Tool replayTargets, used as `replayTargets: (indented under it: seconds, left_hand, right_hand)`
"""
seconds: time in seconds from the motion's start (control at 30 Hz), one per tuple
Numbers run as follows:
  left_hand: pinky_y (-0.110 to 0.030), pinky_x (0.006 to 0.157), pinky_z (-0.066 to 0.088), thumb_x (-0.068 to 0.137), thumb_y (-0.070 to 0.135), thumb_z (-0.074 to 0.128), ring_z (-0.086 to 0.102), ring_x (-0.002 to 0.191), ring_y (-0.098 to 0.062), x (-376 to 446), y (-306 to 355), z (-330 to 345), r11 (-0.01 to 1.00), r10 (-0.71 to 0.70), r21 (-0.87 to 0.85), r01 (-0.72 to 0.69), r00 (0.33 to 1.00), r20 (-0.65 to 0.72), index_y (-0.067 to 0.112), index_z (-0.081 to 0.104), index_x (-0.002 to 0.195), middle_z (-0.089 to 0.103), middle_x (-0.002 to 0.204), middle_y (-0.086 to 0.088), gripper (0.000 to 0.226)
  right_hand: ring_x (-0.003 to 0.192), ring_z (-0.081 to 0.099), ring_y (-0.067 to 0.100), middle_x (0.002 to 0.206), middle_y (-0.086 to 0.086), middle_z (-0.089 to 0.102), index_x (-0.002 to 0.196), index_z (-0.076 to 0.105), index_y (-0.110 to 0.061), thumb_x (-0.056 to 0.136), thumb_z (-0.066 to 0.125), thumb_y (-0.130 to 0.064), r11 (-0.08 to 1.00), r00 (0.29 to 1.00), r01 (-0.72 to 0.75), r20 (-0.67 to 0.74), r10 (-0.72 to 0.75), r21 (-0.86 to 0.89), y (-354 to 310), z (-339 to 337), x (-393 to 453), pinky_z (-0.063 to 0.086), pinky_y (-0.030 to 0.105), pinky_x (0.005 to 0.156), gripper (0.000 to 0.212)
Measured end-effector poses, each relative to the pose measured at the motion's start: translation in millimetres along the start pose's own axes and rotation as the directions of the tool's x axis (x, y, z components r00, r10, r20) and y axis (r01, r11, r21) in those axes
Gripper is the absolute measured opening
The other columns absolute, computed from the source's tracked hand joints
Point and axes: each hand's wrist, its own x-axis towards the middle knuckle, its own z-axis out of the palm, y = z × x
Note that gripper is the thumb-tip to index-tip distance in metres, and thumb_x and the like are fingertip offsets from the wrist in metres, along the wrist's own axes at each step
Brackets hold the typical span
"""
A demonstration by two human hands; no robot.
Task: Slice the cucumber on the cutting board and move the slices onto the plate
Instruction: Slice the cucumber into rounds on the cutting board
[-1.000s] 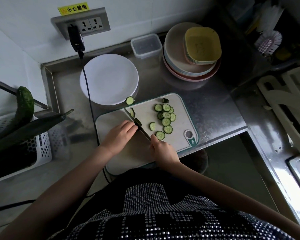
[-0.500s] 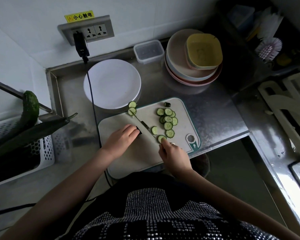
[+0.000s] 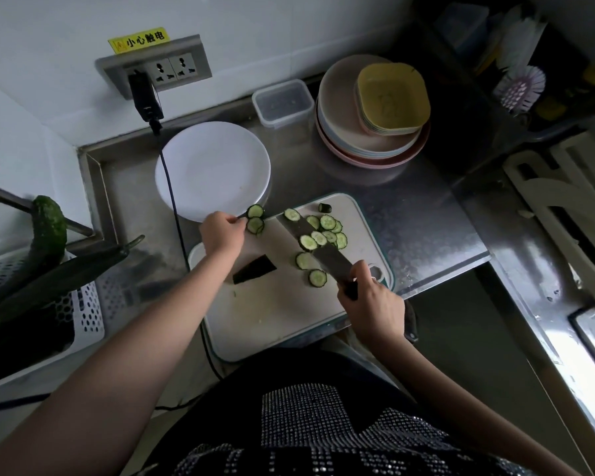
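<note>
Head view: my left hand [image 3: 220, 231] is at the far-left corner of the cutting board [image 3: 272, 314], its fingertips pinching a cucumber slice [image 3: 255, 211] right at the rim of the white plate [image 3: 210, 170]; a second slice [image 3: 255, 225] lies just beneath. My right hand [image 3: 371, 300] has its grip wrapped round the knife [image 3: 318, 247] handle, blade laid flat beyond it with two or three slices riding on it. The main pile of slices [image 3: 327, 230] sits beside the blade.

I judge the transfer has begun: I would lift the pinched slice clear over the rim, and keep the blade level so nothing slides off.

Whether the left fingers hold one slice or both I cannot tell. The dark wedge [image 3: 253, 268] near my left wrist looks like the cucumber remnant, but it is too shadowed to confirm.
</note>
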Motion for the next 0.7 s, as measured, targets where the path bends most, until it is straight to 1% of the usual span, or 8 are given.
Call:
replayTargets:
  seconds: [0.07,0.17,0.27,0.37,0.47,0.53,0.63,0.7]
  left_hand:
    - [-0.021,0.064,0.033,0.085,0.019,0.064,0.060,0.082,-0.030,3,4,6,0.995,-0.093,-0.045,0.093,0.996,0.009,0.004,0.071,0.084,0.065,0.081,-0.020,0.017]
    - [-0.026,0.076,0.043,0.085,0.021,0.064,0.062,0.099,-0.031,4,4,16,0.972,-0.207,-0.118,0.205,0.978,-0.009,0.002,0.071,0.102,0.069,0.100,-0.018,0.027]
    - [-0.035,0.089,0.049,0.078,0.034,0.064,0.060,0.100,-0.029,10,4,23,0.920,-0.318,-0.237,0.313,0.948,0.018,0.017,0.073,0.100,0.068,0.107,-0.012,0.030]
    - [-0.026,0.081,0.046,0.077,0.034,0.070,0.059,0.090,-0.019,8,8,27,0.875,-0.302,-0.366,0.316,0.948,0.096,0.018,0.073,0.100,0.065,0.102,0.000,0.028]
    - [-0.019,0.078,0.044,0.077,0.029,0.075,0.059,0.089,-0.012,6,11,32,0.875,-0.224,-0.415,0.249,0.969,0.108,0.017,0.073,0.101,0.067,0.093,0.005,0.028]
    - [-0.013,0.073,0.042,0.078,0.026,0.074,0.058,0.084,-0.008,-1,11,30,0.929,-0.151,-0.327,0.173,0.984,0.092,0.020,0.075,0.095,0.068,0.088,0.008,0.019]
    - [-0.025,0.082,0.047,0.074,0.030,0.074,0.061,0.084,-0.013,-7,-3,27,0.987,0.059,-0.154,-0.049,0.997,0.059,0.024,0.076,0.085,0.070,0.084,0.003,0.012]
    - [-0.016,0.083,0.043,0.075,0.023,0.073,0.058,0.088,-0.014,-8,-15,25,0.971,0.217,-0.113,-0.209,0.974,0.063,0.020,0.076,0.082,0.066,0.086,0.001,0.008]
  right_hand:
    - [0.060,0.058,0.027,0.069,-0.001,0.058,0.097,0.036,-0.019,0.090,0.051,-0.039,1.000,1.000,-0.014,-0.003,0.014,0.018,1,2,-2,0.033,0.029,0.047,0.026]
    - [0.062,0.060,0.025,0.074,0.000,0.063,0.097,0.037,-0.019,0.090,0.051,-0.041,0.999,0.999,-0.033,0.019,0.032,0.040,1,5,-6,0.037,0.030,0.048,0.028]
    - [0.065,0.061,0.027,0.078,0.001,0.065,0.099,0.037,-0.019,0.089,0.052,-0.041,0.999,0.999,-0.030,0.033,0.028,0.045,1,6,-8,0.037,0.030,0.050,0.029]
    - [0.066,0.062,0.027,0.078,0.001,0.065,0.100,0.038,-0.018,0.089,0.053,-0.041,0.998,0.999,-0.032,0.035,0.030,0.049,2,5,-7,0.037,0.030,0.050,0.029]
    - [0.063,0.061,0.027,0.076,0.000,0.065,0.098,0.038,-0.019,0.089,0.053,-0.042,0.997,0.999,-0.046,0.022,0.045,0.055,3,5,-6,0.039,0.031,0.049,0.029]
    - [0.062,0.061,0.026,0.075,0.000,0.065,0.097,0.038,-0.019,0.088,0.053,-0.042,0.997,0.999,-0.052,0.015,0.051,0.058,4,6,-6,0.040,0.031,0.048,0.029]
    - [0.060,0.060,0.026,0.074,-0.001,0.065,0.095,0.037,-0.019,0.088,0.055,-0.042,0.996,0.999,-0.052,0.006,0.052,0.069,5,8,-6,0.037,0.029,0.046,0.029]
    - [0.058,0.059,0.026,0.073,-0.001,0.064,0.094,0.037,-0.019,0.087,0.055,-0.041,0.996,0.999,-0.048,0.001,0.048,0.073,5,9,-6,0.037,0.029,0.046,0.029]
